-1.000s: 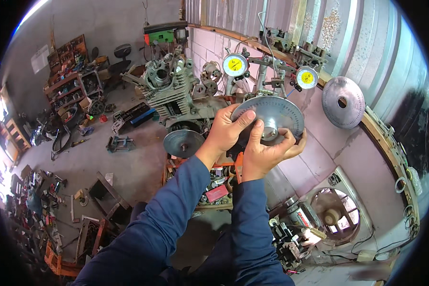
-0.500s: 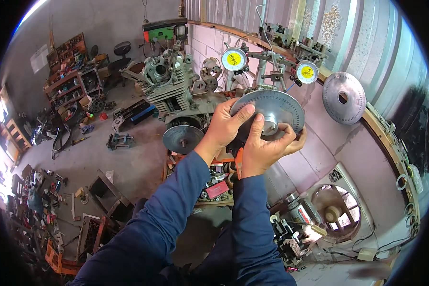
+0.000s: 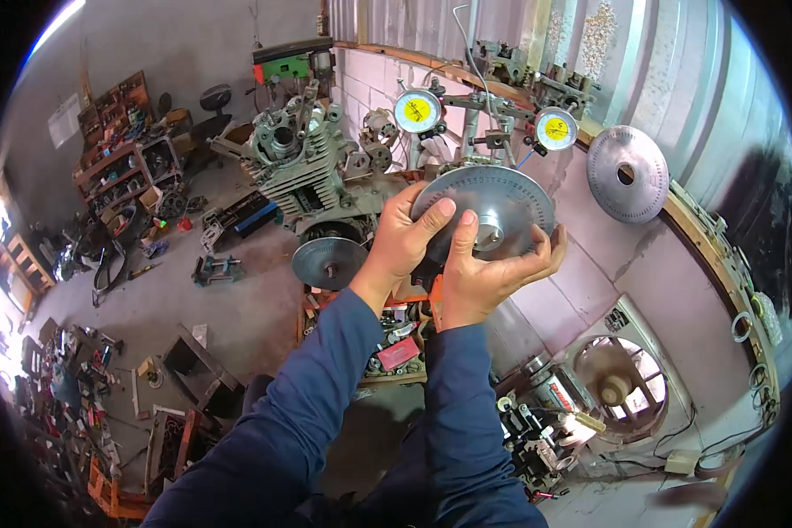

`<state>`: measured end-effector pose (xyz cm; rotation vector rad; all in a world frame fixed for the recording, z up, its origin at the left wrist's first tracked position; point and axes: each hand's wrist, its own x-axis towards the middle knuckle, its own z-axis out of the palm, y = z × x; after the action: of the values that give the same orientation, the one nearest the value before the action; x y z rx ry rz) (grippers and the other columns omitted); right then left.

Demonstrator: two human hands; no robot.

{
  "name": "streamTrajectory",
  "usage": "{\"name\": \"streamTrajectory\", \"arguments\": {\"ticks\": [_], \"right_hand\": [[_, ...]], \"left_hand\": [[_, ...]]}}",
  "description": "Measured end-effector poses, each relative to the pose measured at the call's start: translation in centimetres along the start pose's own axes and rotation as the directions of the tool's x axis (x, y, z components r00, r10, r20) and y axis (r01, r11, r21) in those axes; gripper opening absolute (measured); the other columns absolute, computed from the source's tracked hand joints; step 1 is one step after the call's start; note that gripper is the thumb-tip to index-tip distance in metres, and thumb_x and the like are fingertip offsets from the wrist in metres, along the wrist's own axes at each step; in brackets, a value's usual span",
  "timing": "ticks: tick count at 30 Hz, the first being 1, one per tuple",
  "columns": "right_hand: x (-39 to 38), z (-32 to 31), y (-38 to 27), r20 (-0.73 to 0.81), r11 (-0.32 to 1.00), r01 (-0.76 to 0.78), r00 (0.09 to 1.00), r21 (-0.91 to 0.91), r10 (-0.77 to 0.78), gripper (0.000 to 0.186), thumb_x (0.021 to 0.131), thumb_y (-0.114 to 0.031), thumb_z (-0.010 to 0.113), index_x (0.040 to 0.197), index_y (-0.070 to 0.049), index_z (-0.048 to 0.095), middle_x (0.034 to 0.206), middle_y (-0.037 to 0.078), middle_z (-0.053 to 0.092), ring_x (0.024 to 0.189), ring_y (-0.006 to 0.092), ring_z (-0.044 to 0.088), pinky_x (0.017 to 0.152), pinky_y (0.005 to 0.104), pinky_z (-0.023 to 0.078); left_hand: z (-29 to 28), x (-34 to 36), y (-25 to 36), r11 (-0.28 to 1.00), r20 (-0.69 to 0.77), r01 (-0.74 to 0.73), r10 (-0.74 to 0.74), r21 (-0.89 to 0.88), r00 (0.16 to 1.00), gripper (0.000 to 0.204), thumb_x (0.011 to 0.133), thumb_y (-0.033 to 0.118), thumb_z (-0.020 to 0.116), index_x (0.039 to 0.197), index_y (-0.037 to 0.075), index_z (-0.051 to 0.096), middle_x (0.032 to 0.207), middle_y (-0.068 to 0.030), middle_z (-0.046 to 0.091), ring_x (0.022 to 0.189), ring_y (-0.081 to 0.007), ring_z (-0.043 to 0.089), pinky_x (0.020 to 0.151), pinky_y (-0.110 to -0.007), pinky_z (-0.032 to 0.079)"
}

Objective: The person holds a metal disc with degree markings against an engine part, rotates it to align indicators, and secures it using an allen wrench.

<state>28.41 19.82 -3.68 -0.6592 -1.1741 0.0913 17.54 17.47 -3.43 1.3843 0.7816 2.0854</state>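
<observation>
A steel disc with a graduated rim and central hub (image 3: pixel 502 198) is gripped by my left hand (image 3: pixel 400 242) at its left side, thumb on the face. My right hand (image 3: pixel 493 268) holds its lower right, thumb beside the hub and fingers curled at the rim. Two yellow-faced dial gauges (image 3: pixel 417 112) stand on a metal fixture just above it. Left of my hands, another dark disc (image 3: pixel 321 255) sits on a shaft below a finned engine (image 3: pixel 299 158). A third disc (image 3: pixel 629 158) rests at the wall ledge.
An orange-framed bin of parts (image 3: pixel 370 374) lies below my hands. A drill press (image 3: pixel 290 66) stands behind. A round fan opening (image 3: pixel 616 392) and machinery (image 3: pixel 532 449) are at lower right. Cluttered shelving (image 3: pixel 114 176) and floor piles (image 3: pixel 62 387) line the left, with a vise (image 3: pixel 220 270).
The view has shifted slightly, moving background objects left and up. My right index and other fingers have shifted on the disc, lifting slightly from beside the hub toward the right rim. Both hands still hold it.
</observation>
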Motion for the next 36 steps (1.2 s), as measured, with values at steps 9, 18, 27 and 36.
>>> {"name": "streamTrajectory", "arguments": {"ticks": [9,18,27,36], "right_hand": [[0.9,-0.3,0.5,-0.056,1.000,-0.019,0.998,0.006,0.020,0.079,0.074,-0.036,0.086,0.127,-0.001,0.039,0.147,0.029,0.030,0.137,0.0457,0.031,0.111,0.0561,0.031],[0.8,-0.1,0.8,-0.040,1.000,-0.006,0.999,0.027,0.007,0.080,0.074,-0.041,0.085,0.128,-0.003,0.040,0.144,0.027,0.035,0.135,0.0452,0.033,0.111,0.0578,0.027],[0.9,0.1,1.0,-0.054,1.000,0.018,0.998,0.019,-0.017,0.078,0.073,-0.038,0.085,0.127,-0.002,0.042,0.134,0.024,0.044,0.123,0.0406,0.042,0.105,0.0554,0.031],[0.6,0.2,1.0,-0.058,1.000,0.009,0.998,0.014,-0.008,0.077,0.074,-0.036,0.085,0.127,-0.002,0.042,0.133,0.024,0.045,0.122,0.0404,0.043,0.104,0.0551,0.032]], "left_hand": [[-0.1,-0.2,-0.1,0.999,-0.026,-0.036,0.036,0.012,0.999,0.026,0.098,0.021,0.070,0.116,0.002,0.067,0.106,-0.0005,0.070,0.094,-0.0081,0.061,0.087,-0.026,0.049],[-1.3,0.1,-1.1,0.998,-0.004,-0.060,0.060,0.033,0.998,0.036,0.099,0.027,0.068,0.125,0.001,0.063,0.116,-0.0060,0.069,0.103,-0.0149,0.064,0.093,-0.031,0.052],[-1.2,0.0,-1.2,0.997,-0.016,-0.039,0.040,0.060,0.999,0.037,0.099,0.030,0.069,0.122,0.002,0.064,0.115,-0.0052,0.069,0.102,-0.0136,0.063,0.090,-0.030,0.052],[-1.1,0.0,-1.0,0.996,-0.034,-0.037,0.039,0.080,0.999,0.038,0.097,0.031,0.071,0.120,0.002,0.066,0.113,-0.0038,0.069,0.102,-0.0133,0.063,0.092,-0.031,0.051]]}}
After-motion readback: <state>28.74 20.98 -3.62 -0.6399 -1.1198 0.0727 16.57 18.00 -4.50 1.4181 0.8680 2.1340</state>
